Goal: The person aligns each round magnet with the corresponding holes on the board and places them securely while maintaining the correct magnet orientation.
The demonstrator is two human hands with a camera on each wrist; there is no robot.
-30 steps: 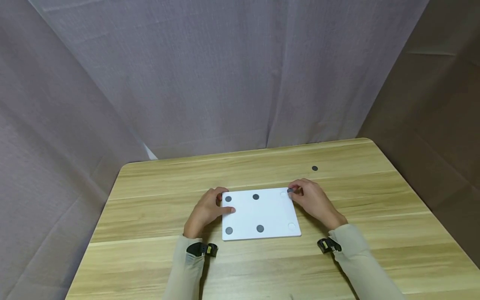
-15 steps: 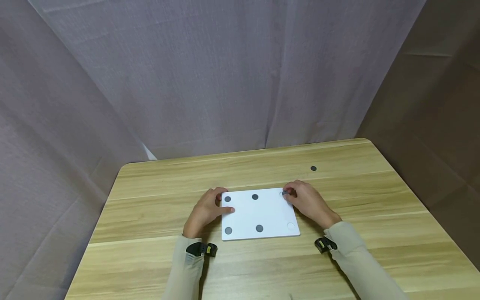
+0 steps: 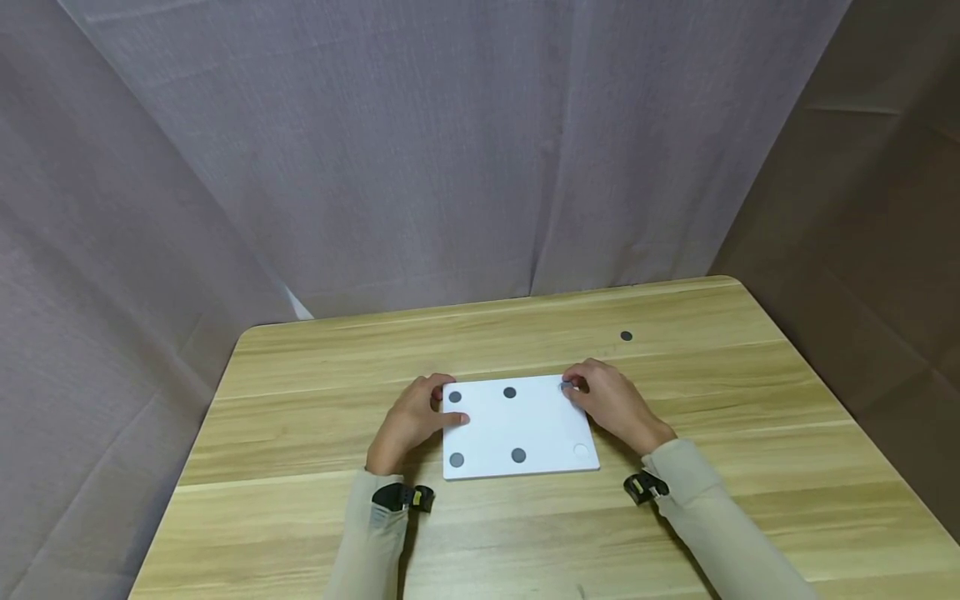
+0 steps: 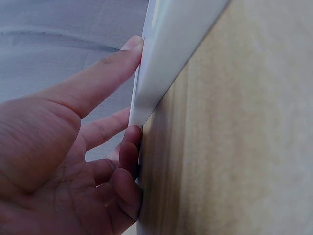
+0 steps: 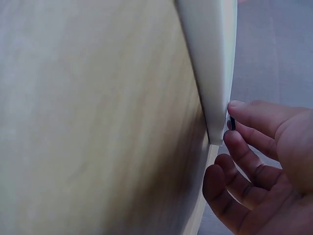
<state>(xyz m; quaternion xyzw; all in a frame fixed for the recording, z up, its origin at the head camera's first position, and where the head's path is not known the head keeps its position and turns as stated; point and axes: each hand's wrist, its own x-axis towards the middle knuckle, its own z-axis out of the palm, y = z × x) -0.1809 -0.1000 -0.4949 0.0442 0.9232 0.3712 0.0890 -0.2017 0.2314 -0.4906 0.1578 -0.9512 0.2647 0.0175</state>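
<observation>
A flat white board (image 3: 543,425) lies on the wooden table, with several dark grey discs (image 3: 518,456) set along its two long sides. My left hand (image 3: 408,421) grips the board's left end, its thumb on the top face and other fingers by the edge. At the far right corner my right hand (image 3: 618,406) pinches another dark disc (image 3: 566,385) against the top face. The right wrist view shows this disc (image 5: 232,123) edge-on between thumb and fingers. A bare round spot (image 3: 581,450) marks the near right corner.
One loose dark disc (image 3: 626,336) lies on the table (image 3: 315,400) beyond the board, to the right. Grey cloth (image 3: 420,167) hangs behind the table, and a brown cloth side (image 3: 862,208) stands at the right. Each wrist wears a black strap with a small camera.
My right hand has moved a little left, bringing its disc from the board's corner edge onto the far right round spot. The left hand has kept its grip on the board.
</observation>
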